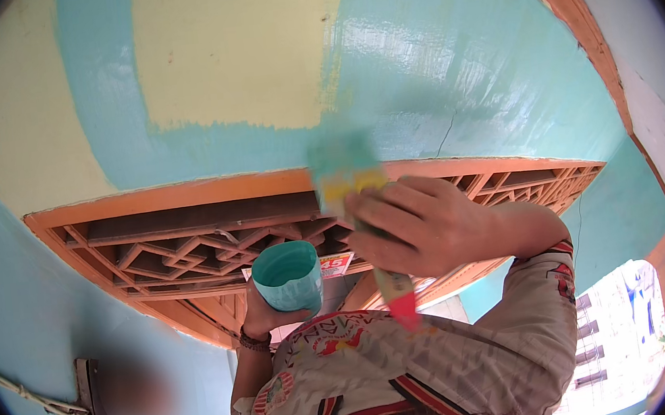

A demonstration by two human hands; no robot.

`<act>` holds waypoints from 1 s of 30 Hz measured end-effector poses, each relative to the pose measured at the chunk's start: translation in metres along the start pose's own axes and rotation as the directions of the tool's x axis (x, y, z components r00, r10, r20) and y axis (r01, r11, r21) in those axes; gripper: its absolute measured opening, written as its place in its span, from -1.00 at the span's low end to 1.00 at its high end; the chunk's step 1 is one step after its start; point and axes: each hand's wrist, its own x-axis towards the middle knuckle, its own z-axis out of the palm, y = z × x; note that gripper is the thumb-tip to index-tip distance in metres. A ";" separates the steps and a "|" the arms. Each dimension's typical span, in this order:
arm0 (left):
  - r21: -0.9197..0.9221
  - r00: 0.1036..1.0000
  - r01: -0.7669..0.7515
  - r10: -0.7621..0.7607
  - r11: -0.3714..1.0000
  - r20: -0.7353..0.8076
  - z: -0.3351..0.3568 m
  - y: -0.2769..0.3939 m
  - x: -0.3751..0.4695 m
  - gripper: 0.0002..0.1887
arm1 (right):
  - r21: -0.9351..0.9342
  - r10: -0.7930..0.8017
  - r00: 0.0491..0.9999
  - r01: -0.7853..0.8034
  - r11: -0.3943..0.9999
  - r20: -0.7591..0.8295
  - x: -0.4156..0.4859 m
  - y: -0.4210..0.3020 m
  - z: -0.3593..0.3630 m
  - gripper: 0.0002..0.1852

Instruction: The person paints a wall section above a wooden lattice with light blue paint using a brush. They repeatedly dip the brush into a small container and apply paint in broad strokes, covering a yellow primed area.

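My right hand (pixel 431 224) grips a flat paintbrush (pixel 403 303) with a red-tipped handle. Its bristles (pixel 342 155) point up at the wall and look blurred, coated in turquoise paint; whether they touch the wall I cannot tell. A cut-open plastic container (pixel 290 297) of turquoise paint sits in my left hand (pixel 258 312), held below the brush in front of my chest. Ahead, the wall (pixel 469 65) carries wet, shiny turquoise paint on the right. A pale yellow patch (pixel 231 54) is bordered by turquoise at its sides and below.
An orange wooden frame with lattice vents (pixel 192 255) runs under the painted wall. Orange trim (pixel 580 17) edges it at right. Behind my left hand is a printed sign (pixel 338 264). A cable (pixel 42 399) runs along the left wall, near a blurred patch. Bright daylight enters at lower right.
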 end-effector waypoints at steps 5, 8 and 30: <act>0.031 0.999 0.050 -0.050 0.998 0.002 -0.008 -0.003 -0.007 0.13 | 0.397 0.218 0.968 -0.152 0.905 -0.128 0.027 0.070 -0.022 -0.81; 0.019 0.998 0.057 -0.057 0.998 -0.004 -0.009 -0.006 -0.008 0.11 | 0.144 0.152 0.909 -0.104 0.984 -0.387 0.049 0.090 -0.053 -0.76; 0.079 0.995 0.080 -0.084 0.994 0.050 -0.021 -0.020 -0.008 0.14 | -0.394 0.058 0.939 -0.198 0.898 -0.339 -0.011 0.092 -0.064 -0.77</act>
